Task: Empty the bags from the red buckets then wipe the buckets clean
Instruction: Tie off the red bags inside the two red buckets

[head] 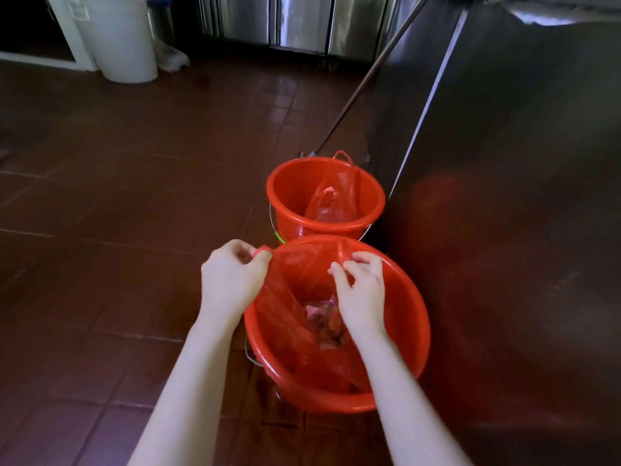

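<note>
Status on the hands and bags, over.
Both pinching: left hand, right hand, one handle each of near bag. It sits in near bucket. Untouched far bag in far bucket. Nothing blocking lift.

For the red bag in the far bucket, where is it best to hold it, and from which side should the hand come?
Probably by the handle loop of the far bag: it stands up above the rim of the far bucket at its back side. Come from above, pinch the loop, then lift straight up; the bag's body slumps deep inside.
</note>
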{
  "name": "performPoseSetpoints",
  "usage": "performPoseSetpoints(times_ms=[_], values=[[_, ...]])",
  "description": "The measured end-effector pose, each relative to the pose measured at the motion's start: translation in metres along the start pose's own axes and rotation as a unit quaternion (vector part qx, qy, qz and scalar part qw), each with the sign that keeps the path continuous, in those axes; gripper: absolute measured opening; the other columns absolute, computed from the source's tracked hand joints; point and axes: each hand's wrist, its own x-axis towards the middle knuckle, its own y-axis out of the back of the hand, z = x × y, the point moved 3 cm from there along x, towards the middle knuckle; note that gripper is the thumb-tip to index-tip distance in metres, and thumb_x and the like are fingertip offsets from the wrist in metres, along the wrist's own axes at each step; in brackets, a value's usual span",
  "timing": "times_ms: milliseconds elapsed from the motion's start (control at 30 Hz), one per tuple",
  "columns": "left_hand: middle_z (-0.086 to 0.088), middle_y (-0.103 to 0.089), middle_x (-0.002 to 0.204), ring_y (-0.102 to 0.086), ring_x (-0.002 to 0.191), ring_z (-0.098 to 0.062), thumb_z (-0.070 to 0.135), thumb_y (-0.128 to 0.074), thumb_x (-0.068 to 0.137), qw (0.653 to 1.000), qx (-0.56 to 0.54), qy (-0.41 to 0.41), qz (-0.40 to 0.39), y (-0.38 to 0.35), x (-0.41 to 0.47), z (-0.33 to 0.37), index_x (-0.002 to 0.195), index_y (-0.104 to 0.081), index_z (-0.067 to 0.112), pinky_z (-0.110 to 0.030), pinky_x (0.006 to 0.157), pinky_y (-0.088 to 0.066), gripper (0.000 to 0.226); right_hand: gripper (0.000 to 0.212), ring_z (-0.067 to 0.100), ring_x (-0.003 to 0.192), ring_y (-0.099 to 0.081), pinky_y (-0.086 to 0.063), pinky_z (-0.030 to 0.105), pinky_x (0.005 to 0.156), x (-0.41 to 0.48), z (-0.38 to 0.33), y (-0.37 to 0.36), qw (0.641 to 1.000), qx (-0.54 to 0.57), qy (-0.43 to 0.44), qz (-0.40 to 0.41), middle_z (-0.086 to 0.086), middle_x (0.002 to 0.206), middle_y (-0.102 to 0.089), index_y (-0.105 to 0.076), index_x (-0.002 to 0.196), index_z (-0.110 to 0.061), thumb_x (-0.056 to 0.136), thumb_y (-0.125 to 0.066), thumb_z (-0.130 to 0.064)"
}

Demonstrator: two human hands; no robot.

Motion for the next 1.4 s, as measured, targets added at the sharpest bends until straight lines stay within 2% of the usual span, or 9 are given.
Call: performPoseSetpoints(times_ms=[100,233,300,400,567,733,1067,1167,1400], values=[[0.004,-0.065,0.090,-0.063,0.083,-0.012,0.035,-0.063,0.075,0.995,-0.096,0.019,-0.035,-0.015,-0.004,0.003,0.064,-0.064,0.021,-0.033,0.073,-0.050,0.018,0.015,0.010,0.135,-0.035,-0.026,0.026,0.112,-0.014,-0.027,0.003,0.998,0.061,0.022,0.007,-0.003,0.149,-0.039,-0.069,0.083,-0.012,0.093,-0.060,-0.019],[-0.017,-0.069,0.086,-0.063,0.081,-0.030,0.024,-0.054,0.072,0.956,-0.248,0.079,-0.135,-0.031,-0.019,0.005,0.066,-0.065,0.011,-0.046,0.080,-0.051,0.018,0.018,0.011,0.138,-0.038,-0.022,0.035,0.119,-0.027,-0.047,-0.001,0.986,0.132,-0.012,-0.097,-0.014,0.139,-0.052,-0.066,0.099,-0.022,0.099,-0.048,-0.022],[-0.013,-0.070,0.084,-0.065,0.085,-0.031,0.019,-0.049,0.083,0.965,-0.218,0.021,-0.145,-0.038,-0.025,0.005,0.071,-0.063,0.008,-0.044,0.083,-0.052,0.022,0.018,0.017,0.117,-0.057,-0.044,0.049,0.104,-0.031,-0.046,0.001,0.979,0.162,-0.042,-0.120,-0.016,0.116,-0.065,-0.064,0.098,-0.024,0.100,-0.046,-0.027],[-0.001,-0.069,0.078,-0.063,0.078,-0.018,0.030,-0.039,0.089,0.970,-0.192,-0.003,-0.146,-0.049,-0.027,0.001,0.074,-0.066,0.018,-0.035,0.080,-0.049,0.033,0.019,0.014,0.089,-0.063,-0.056,0.049,0.081,-0.030,-0.039,0.005,0.978,0.162,-0.054,-0.121,-0.008,0.090,-0.066,-0.060,0.092,-0.024,0.101,-0.044,-0.024],[0.013,-0.055,0.056,-0.050,0.051,0.000,0.019,-0.041,0.096,0.962,-0.176,-0.039,-0.204,-0.061,-0.032,-0.010,0.074,-0.064,0.024,-0.014,0.048,-0.042,0.032,0.021,0.018,0.082,-0.065,-0.054,0.042,0.080,-0.035,-0.026,0.009,0.987,0.085,-0.044,-0.129,-0.003,0.087,-0.068,-0.061,0.098,-0.020,0.099,-0.042,-0.010],[0.014,-0.060,0.062,-0.053,0.053,0.001,0.022,-0.049,0.101,0.963,-0.146,-0.075,-0.213,-0.064,-0.033,-0.019,0.090,-0.060,0.020,-0.012,0.050,-0.040,0.016,0.016,0.006,0.069,-0.055,-0.038,0.017,0.060,-0.037,-0.028,0.002,0.981,0.068,-0.041,-0.175,-0.007,0.074,-0.058,-0.057,0.096,-0.020,0.100,-0.043,-0.015],[0.005,-0.049,0.047,-0.041,0.040,-0.007,0.014,-0.050,0.100,0.939,-0.186,-0.009,-0.288,-0.068,-0.034,-0.024,0.106,-0.060,0.015,-0.015,0.042,-0.035,0.012,0.022,0.017,0.104,-0.055,-0.039,0.017,0.083,-0.036,-0.021,-0.004,0.986,0.053,-0.054,-0.150,0.001,0.113,-0.056,-0.060,0.115,-0.012,0.102,-0.043,-0.014],[0.002,-0.056,0.054,-0.051,0.048,-0.008,0.020,-0.054,0.100,0.933,-0.185,-0.052,-0.306,-0.068,-0.038,-0.022,0.105,-0.065,0.018,-0.018,0.052,-0.045,0.012,0.019,0.013,0.101,-0.054,-0.035,0.007,0.075,-0.036,-0.020,-0.004,0.982,0.088,-0.056,-0.158,-0.002,0.110,-0.056,-0.062,0.109,-0.015,0.100,-0.045,-0.014],[0.000,-0.059,0.059,-0.059,0.062,-0.013,0.017,-0.052,0.101,0.918,-0.161,-0.084,-0.351,-0.060,-0.036,-0.026,0.107,-0.069,0.022,-0.028,0.073,-0.055,0.019,0.022,0.012,0.091,-0.061,-0.044,0.024,0.079,-0.035,-0.010,0.004,0.973,0.106,-0.065,-0.196,-0.010,0.087,-0.063,-0.070,0.102,-0.023,0.097,-0.053,-0.037]])
